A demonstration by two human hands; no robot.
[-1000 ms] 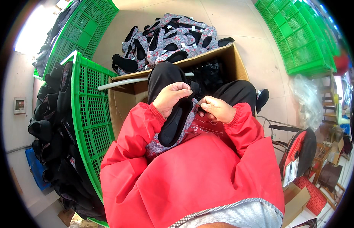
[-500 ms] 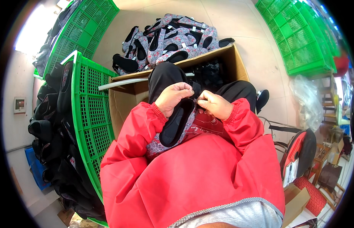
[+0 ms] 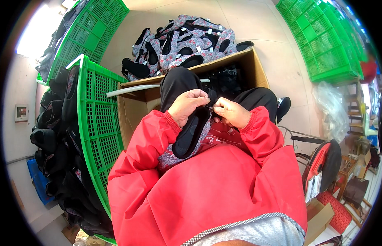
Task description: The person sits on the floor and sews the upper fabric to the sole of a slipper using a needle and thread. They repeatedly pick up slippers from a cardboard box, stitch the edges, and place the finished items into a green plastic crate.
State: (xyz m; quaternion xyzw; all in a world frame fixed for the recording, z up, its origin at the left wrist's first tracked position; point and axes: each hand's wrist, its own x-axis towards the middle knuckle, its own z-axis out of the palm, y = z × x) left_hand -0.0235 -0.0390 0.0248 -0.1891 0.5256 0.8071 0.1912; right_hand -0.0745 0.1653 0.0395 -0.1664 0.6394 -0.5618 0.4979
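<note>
A slipper-like shoe [image 3: 187,141] with a black inside and a grey-and-red floral outer lies slanted in my lap. My left hand [image 3: 187,107] is closed at its upper end, thumb and fingertips pinched together. Just right of it, my right hand [image 3: 233,112] is also closed in a pinch, its fingertips close to the left ones. Whatever thin, dark piece is between the fingertips is too small to make out. A black strap-like piece [image 3: 212,96] sticks up just beyond the fingers. The shoe's lower end lies against my red smock [image 3: 211,180].
An open cardboard box [image 3: 256,67] holding dark items stands past my knees, with a white tube [image 3: 133,90] across it. Beyond lies a heap of floral shoes [image 3: 187,41]. Green crates [image 3: 98,123] flank me at left, beside stacked black shoes [image 3: 47,143]; more green crates [image 3: 322,45] stand far right.
</note>
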